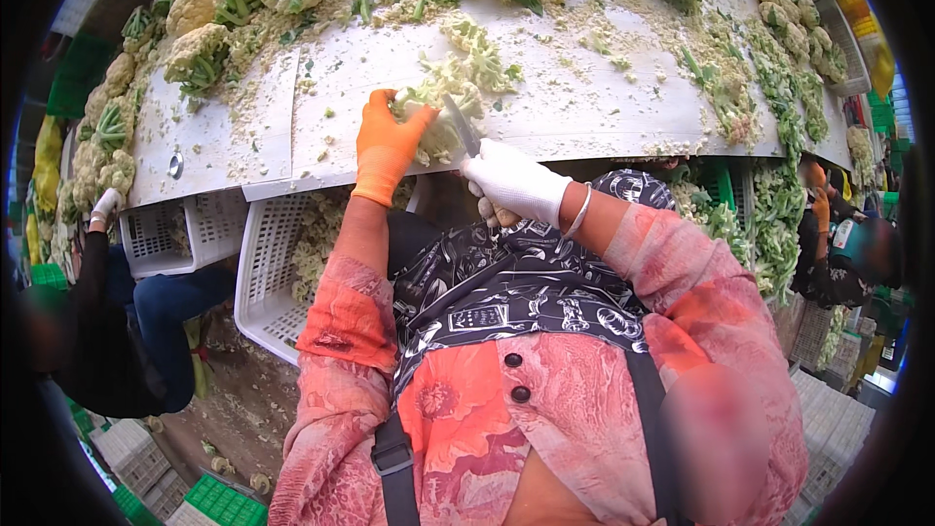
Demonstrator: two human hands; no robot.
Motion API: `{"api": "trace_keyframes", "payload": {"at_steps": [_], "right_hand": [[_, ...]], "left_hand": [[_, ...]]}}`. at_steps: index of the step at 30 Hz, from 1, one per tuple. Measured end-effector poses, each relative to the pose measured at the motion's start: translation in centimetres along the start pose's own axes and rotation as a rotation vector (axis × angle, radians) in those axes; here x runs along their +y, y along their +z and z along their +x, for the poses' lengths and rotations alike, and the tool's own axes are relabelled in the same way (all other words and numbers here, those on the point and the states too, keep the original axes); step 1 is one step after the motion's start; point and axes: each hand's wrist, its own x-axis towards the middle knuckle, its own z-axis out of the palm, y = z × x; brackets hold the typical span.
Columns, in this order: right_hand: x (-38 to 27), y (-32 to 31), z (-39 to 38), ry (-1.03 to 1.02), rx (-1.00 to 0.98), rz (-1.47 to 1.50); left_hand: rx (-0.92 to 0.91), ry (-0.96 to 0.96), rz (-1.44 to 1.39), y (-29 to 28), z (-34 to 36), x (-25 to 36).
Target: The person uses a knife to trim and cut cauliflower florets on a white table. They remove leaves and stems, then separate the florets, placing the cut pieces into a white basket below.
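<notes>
My left hand (388, 148), in an orange glove, is closed on a pale cauliflower piece (440, 141) at the near edge of the white table (380, 63). My right hand (516, 185), in a white glove, grips a knife (461, 125). The short blade points up and away, against or right beside the cauliflower; I cannot tell whether it is cutting in. More loose florets (477, 56) lie just beyond my left hand. The knife's handle is mostly hidden by my right fingers.
Cauliflower heads (200, 54) with cut leaves line the table's far side. Crumbs and leaf scraps cover the surface. Below the near edge, a white crate (268, 278) holds florets. A co-worker's gloved hand (107, 203) is at the far left; another person (847, 244) is at the right.
</notes>
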Motion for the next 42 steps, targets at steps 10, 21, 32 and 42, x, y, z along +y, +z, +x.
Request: {"api": "trace_keyframes", "payload": {"at_steps": [10,21,32,42], "right_hand": [[1.6,2.9,1.1,-0.140,0.201,-0.099],[0.7,-1.4,3.8,-0.092,0.023,-0.189],[-0.3,-4.5,8.2,-0.315,0.347,-0.517],[1.8,-3.1,3.5,-0.227,0.244,-0.245]], "left_hand": [[0.117,-0.221,-0.018,0.5,-0.9,1.3],[0.039,-0.192,-0.004,0.4,-0.9,1.7],[0.100,-0.448,-0.511,0.3,0.6,0.7],[0.041,0.286,0.128,-2.0,1.9,0.9]]}}
